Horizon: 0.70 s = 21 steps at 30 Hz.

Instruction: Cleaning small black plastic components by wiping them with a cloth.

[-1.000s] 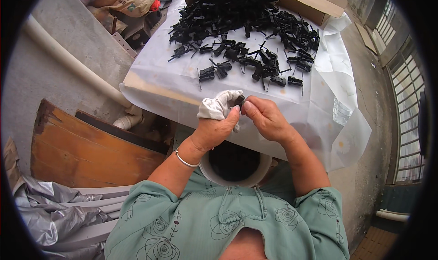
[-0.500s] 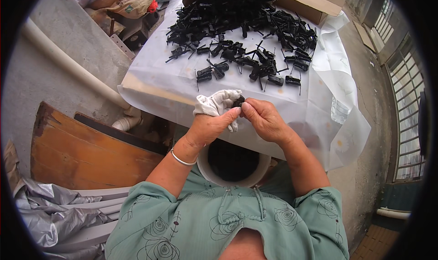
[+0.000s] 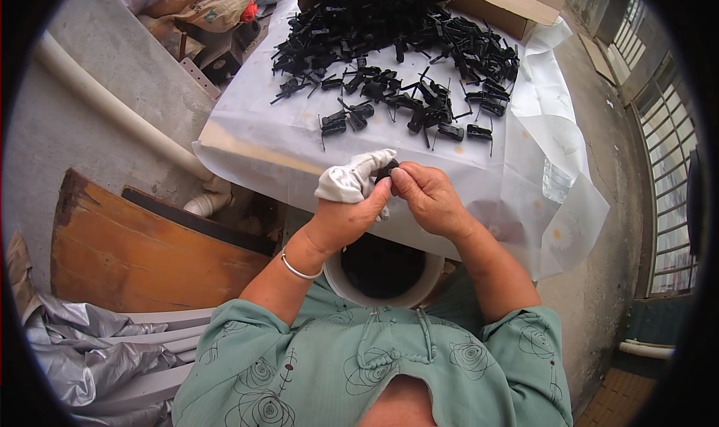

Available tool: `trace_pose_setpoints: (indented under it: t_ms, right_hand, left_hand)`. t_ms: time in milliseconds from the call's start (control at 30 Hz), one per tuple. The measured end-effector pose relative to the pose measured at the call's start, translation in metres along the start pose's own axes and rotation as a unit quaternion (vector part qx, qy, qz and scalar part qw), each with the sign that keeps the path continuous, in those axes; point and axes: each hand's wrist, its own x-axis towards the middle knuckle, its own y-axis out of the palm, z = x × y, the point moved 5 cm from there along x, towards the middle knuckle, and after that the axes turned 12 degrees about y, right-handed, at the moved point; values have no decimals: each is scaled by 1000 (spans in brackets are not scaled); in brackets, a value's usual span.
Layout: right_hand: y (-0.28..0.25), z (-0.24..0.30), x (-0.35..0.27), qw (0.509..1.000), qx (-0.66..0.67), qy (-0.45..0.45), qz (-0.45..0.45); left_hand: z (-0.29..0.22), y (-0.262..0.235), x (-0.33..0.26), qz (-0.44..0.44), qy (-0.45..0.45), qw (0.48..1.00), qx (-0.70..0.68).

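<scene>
Between my two hands, just off the table's near edge, is a small black plastic part (image 3: pixel 386 171), mostly covered by my fingers. My left hand (image 3: pixel 352 191), partly wrapped in a white cloth glove (image 3: pixel 346 182) with the thumb bare, is closed round it. My bare right hand (image 3: pixel 431 198) pinches its right side between thumb and fingers. Beyond the hands, a large heap of similar black parts (image 3: pixel 397 45) with thin pins covers the far half of the table, and several lie loose toward me.
Translucent plastic sheeting (image 3: pixel 255 120) covers the table and hangs over its edges. Below my hands stands a white bucket (image 3: pixel 433 281) with a dark inside. A cardboard box (image 3: pixel 509 4) is at the back; a wooden board (image 3: pixel 150 247) and a pale pipe (image 3: pixel 112 97) are at left.
My left hand has turned slightly, and its gloved fingers now lie straighter over the black part. My right hand keeps its pinch, almost in place.
</scene>
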Motion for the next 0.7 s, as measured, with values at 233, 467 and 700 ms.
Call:
trace_pose_setpoints:
  t_ms: [233,467,700]
  right_hand:
    - [10,0,3,996,62,58,-18]
    - [16,-2,1,992,121,38,-27]
    - [-18,18,-6,987,-146,7,-62]
  left_hand:
    - [-6,1,1,-8,132,981,144]
    - [-3,4,-4,-34,187,961,200]
    - [11,-1,6,-38,65,995,-70]
